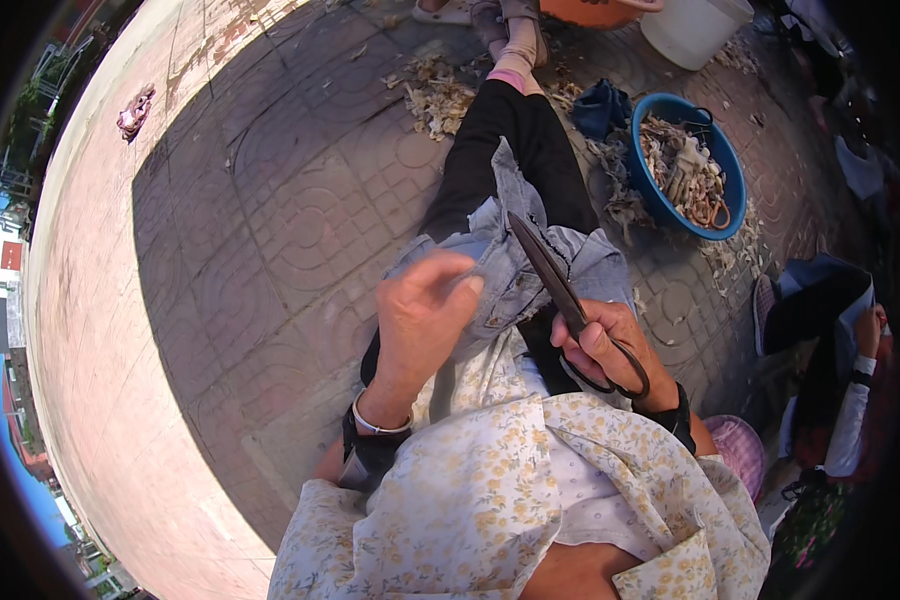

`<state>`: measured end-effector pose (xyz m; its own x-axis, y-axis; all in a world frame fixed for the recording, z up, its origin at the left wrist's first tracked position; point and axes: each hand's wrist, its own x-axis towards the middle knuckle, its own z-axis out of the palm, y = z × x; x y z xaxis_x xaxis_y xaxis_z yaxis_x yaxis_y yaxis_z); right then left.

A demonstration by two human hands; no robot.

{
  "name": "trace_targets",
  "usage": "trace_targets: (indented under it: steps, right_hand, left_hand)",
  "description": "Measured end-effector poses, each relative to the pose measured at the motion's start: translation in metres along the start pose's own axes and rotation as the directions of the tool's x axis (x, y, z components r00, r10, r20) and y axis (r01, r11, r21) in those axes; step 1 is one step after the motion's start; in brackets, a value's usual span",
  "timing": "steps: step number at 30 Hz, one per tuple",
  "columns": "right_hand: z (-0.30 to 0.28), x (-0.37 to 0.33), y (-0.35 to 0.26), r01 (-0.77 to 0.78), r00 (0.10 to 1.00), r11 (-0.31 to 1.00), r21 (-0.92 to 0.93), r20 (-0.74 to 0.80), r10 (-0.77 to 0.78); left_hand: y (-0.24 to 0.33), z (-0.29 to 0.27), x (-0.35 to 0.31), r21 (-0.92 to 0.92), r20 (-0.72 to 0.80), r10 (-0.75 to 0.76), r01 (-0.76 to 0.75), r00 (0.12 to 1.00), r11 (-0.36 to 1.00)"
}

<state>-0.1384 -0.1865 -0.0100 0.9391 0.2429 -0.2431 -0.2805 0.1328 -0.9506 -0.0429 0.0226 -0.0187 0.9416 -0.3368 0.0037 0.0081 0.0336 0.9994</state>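
Dark metal scissors [550, 272] are in my right hand [610, 345], fingers closed round the handle loops. Their blades point up and to the left over a grey-blue denim cloth [500, 290] spread across my lap. My left hand [420, 310] is raised at the cloth's left side. Its fingers are bent in toward the thumb, and the fingertips are slightly blurred. Whatever they may pinch is hidden or too small to name.
To the far right stands a blue basin [738, 200] heaped with pale scraps. A dark blue cloth [600, 108] lies beside it. Farther back are a white bucket [692, 35] and an orange basin [595, 10]. Pale scraps [440, 95] litter the paving; another person [835, 310] sits at right.
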Motion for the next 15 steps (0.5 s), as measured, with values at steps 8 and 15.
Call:
trace_targets:
  steps: [8, 15]
  right_hand:
    - [0.0001, -0.0003, -0.0016, -0.073, 0.993, 0.997, 0.024, 0.097, 0.07]
    - [-0.0023, -0.0019, -0.0081, -0.108, 0.976, 0.994, 0.032, 0.196, 0.1]
  left_hand:
    - [-0.0044, -0.0057, 0.0012, -0.147, -0.069, -0.029, 0.019, 0.997, 0.989]
    - [-0.0046, -0.0016, 0.0014, -0.216, -0.063, 0.011, -0.025, 0.998, 0.976]
